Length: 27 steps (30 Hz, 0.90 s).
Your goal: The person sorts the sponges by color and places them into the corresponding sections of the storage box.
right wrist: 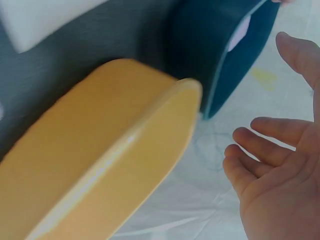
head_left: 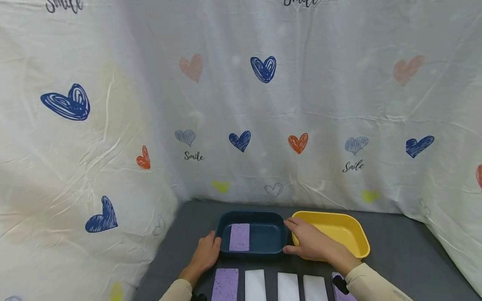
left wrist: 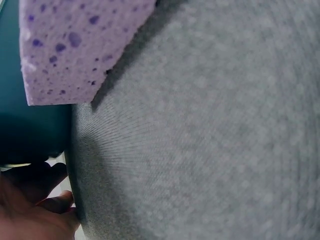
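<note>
A dark blue tray (head_left: 263, 246) stands at the back of the table with a purple speckled sponge (head_left: 239, 237) lying in its left part. My left hand (head_left: 206, 251) is at the tray's left end, its fingers loosely bent beside the wall. Whether it touches the wall is hard to tell. At the right end is my right hand (head_left: 310, 240), reaching across the front of a yellow tray (head_left: 355, 234). The right wrist view shows that hand's fingers (right wrist: 270, 150) spread, with a gap to the blue tray (right wrist: 200, 45) and nothing held.
In front of the trays lies a row: a purple sponge (head_left: 225, 284), several white blocks (head_left: 255, 284) and another purple sponge (head_left: 340, 294) partly under the right sleeve. A white curtain with printed hearts (head_left: 263, 69) hangs behind and beside the grey table (head_left: 399, 251).
</note>
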{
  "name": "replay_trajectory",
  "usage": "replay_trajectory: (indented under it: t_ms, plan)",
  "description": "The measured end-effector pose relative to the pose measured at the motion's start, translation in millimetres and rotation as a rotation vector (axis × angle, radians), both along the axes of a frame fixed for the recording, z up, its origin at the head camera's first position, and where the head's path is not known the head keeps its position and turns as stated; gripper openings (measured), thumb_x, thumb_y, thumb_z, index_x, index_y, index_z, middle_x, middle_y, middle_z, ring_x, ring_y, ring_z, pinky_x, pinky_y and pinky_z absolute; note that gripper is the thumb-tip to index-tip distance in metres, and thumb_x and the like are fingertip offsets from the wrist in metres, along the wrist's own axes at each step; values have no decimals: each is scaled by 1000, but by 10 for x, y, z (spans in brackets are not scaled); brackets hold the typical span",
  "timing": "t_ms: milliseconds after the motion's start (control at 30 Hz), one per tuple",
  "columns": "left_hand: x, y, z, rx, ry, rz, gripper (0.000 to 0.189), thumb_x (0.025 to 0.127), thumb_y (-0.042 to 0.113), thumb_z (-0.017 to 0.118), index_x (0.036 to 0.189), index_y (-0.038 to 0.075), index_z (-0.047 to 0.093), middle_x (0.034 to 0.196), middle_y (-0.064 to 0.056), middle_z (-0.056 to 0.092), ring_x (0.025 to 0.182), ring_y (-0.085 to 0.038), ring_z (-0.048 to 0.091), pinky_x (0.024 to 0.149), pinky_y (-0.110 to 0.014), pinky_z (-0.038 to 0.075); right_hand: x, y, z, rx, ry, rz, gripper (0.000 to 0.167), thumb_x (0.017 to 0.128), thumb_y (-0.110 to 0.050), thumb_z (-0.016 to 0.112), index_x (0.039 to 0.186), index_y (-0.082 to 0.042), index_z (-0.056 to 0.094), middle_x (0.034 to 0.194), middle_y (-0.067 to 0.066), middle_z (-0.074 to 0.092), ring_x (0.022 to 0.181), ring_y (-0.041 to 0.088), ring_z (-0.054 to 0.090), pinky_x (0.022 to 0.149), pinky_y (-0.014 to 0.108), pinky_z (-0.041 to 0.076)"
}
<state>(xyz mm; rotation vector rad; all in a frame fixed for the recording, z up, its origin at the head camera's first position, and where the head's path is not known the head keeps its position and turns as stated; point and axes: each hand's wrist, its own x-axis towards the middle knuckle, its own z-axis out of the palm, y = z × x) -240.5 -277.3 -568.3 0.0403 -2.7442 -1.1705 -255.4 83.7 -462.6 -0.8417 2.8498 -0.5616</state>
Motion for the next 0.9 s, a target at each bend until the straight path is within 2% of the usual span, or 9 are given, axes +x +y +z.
replay_trajectory:
  t_ms: [267, 567, 733, 900]
  plan:
    - [-18, 4, -18, -8, 8, 9, 24, 113, 18, 50, 122, 4, 67, 104, -8, 69, 92, -23, 63, 85, -46, 54, 117, 392, -75, -45, -17, -27, 82, 92, -41, 86, 154, 4, 56, 159, 23, 56, 147, 43, 55, 123, 63, 41]
    - [-14, 0, -19, -1, 10, -3, 24, 113, 17, 49, 121, 4, 67, 104, -9, 70, 91, -23, 64, 85, -47, 54, 249, 715, -117, -52, -11, -2, 79, 93, -40, 85, 151, 7, 58, 153, 25, 61, 143, 46, 58, 118, 65, 44]
    - [-17, 6, -19, -1, 12, 3, 25, 113, 17, 49, 121, 2, 67, 103, -9, 70, 90, -22, 63, 83, -46, 54, 322, 869, -153, -45, 7, 16, 80, 95, -44, 84, 150, 7, 58, 151, 25, 63, 141, 47, 59, 115, 66, 46]
    - [-27, 5, -20, 8, -1, -6, 24, 113, 16, 49, 121, 2, 67, 102, -8, 69, 89, -22, 63, 82, -45, 53, 395, 1017, -173, -56, -1, -2, 79, 96, -48, 82, 151, 5, 59, 151, 24, 63, 140, 47, 60, 113, 66, 48]
